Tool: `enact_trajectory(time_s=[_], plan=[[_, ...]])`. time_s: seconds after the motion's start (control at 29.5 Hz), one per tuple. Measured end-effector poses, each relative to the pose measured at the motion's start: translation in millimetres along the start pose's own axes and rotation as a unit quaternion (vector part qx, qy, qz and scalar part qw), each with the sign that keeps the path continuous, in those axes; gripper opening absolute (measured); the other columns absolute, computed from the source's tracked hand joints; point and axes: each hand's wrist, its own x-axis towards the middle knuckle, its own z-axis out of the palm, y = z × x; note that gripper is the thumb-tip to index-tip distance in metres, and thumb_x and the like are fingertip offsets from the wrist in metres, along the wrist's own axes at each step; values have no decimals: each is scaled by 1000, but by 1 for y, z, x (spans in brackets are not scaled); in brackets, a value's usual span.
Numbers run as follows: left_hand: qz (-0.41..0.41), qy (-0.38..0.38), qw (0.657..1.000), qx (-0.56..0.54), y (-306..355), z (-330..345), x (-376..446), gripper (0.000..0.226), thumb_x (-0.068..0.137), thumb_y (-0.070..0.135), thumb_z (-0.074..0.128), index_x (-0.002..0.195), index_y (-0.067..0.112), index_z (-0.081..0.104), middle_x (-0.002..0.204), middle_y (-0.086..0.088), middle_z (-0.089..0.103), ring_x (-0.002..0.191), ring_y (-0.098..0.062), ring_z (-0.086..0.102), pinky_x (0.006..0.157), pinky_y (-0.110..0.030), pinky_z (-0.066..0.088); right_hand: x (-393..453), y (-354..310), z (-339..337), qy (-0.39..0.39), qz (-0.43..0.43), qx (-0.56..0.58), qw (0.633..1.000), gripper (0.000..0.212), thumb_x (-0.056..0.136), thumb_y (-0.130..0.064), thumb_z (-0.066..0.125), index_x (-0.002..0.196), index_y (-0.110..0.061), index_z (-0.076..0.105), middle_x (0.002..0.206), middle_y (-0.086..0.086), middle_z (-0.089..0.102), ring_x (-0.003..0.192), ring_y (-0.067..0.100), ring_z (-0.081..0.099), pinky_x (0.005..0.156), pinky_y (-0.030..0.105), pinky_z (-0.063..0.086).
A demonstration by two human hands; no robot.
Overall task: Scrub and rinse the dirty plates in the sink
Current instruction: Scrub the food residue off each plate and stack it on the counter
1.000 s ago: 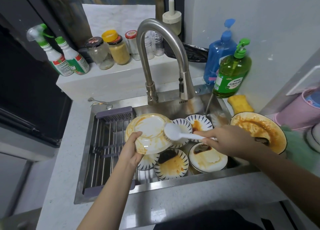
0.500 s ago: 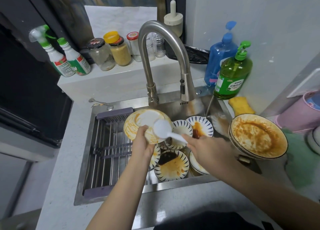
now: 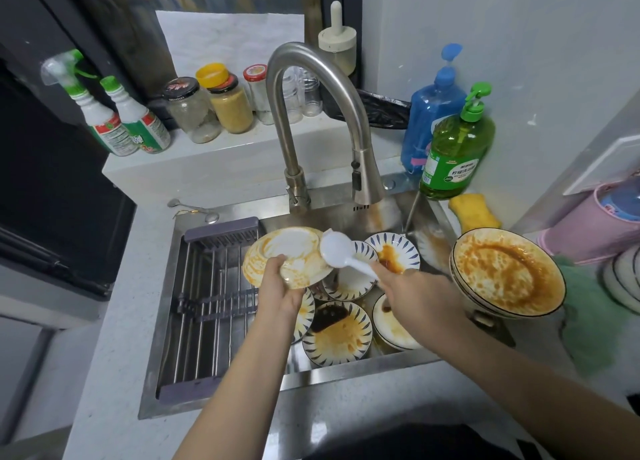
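Observation:
My left hand grips the near rim of a white plate smeared with orange sauce, tilted above the sink. My right hand holds the handle of a white scrub brush, whose round head rests on the plate's right edge. Below lie several blue-patterned dirty plates, among them one with dark and orange sauce and one under the spout. A stack of large sauce-stained plates sits on the counter at the right. No water runs from the faucet.
A metal drying rack fills the sink's left half. Green dish soap, a blue pump bottle and a yellow sponge stand at the back right. Jars and spray bottles line the ledge. A pink container is at far right.
The brush head has moved left from the plate's right side onto its right rim, and my right hand has followed, further left and up. The plate has tilted flatter in my left hand.

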Motion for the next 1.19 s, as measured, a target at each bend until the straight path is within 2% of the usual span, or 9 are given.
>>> enact_trajectory(time_s=[0.14,0.27,0.44,0.51,0.58,0.68,0.78,0.92,1.19], plan=[[-15,41,999,-5,2,4,0,5,94,7,47,92,9,51,80,-9,61,71,-24,60,90,-46,49,-16,-15,3,18,-42,64,997,54,70,-27,83,120,-33,63,50,-6,31,32,11,18,40,14,7],[-16,27,999,-18,2,-1,-1,15,95,6,45,108,5,53,81,-14,69,78,-29,65,79,-45,50,-6,5,6,3,25,49,998,42,103,-34,34,145,-35,29,61,-7,38,44,9,33,40,25,24],[-20,30,999,18,7,-1,-2,14,94,9,48,82,12,54,58,-3,66,61,-19,64,72,-34,53,-20,-7,3,27,-32,97,994,42,82,-36,72,123,-36,62,46,-7,35,35,4,9,38,14,4],[-23,19,999,26,9,-2,-2,11,94,9,48,88,11,57,70,-5,69,70,-20,66,73,-35,55,-12,2,7,32,-8,101,994,40,96,-38,51,135,-40,47,56,-7,46,37,6,29,33,20,26],[-28,-9,999,12,10,-5,-4,14,94,8,48,103,7,57,93,-13,69,87,-29,65,72,-45,57,-2,19,9,7,26,131,991,42,102,-38,33,144,-42,30,65,-6,54,52,13,53,48,28,45],[-24,-37,999,19,16,-12,-4,20,93,7,49,111,6,57,95,-16,72,87,-33,69,79,-53,55,-4,23,8,17,5,143,990,43,101,-41,32,144,-46,28,60,-6,47,54,12,50,45,24,37],[-33,-60,997,27,21,-22,-2,22,93,5,47,113,5,56,94,-18,73,79,-33,72,70,-56,55,2,30,5,-13,22,189,982,40,100,-42,37,139,-47,38,55,-9,43,46,6,40,40,18,23],[-56,-84,994,47,23,-31,-9,32,91,5,47,122,5,52,105,-20,70,90,-36,70,64,-54,58,12,43,5,-13,32,221,975,38,99,-38,41,136,-48,43,59,-11,48,49,7,43,42,19,26],[-61,-95,990,85,25,-38,-12,53,74,7,57,127,3,51,116,-20,66,106,-35,62,76,-58,54,2,44,2,-22,10,192,981,38,100,-37,37,136,-50,40,59,-9,48,50,8,43,42,17,26]])
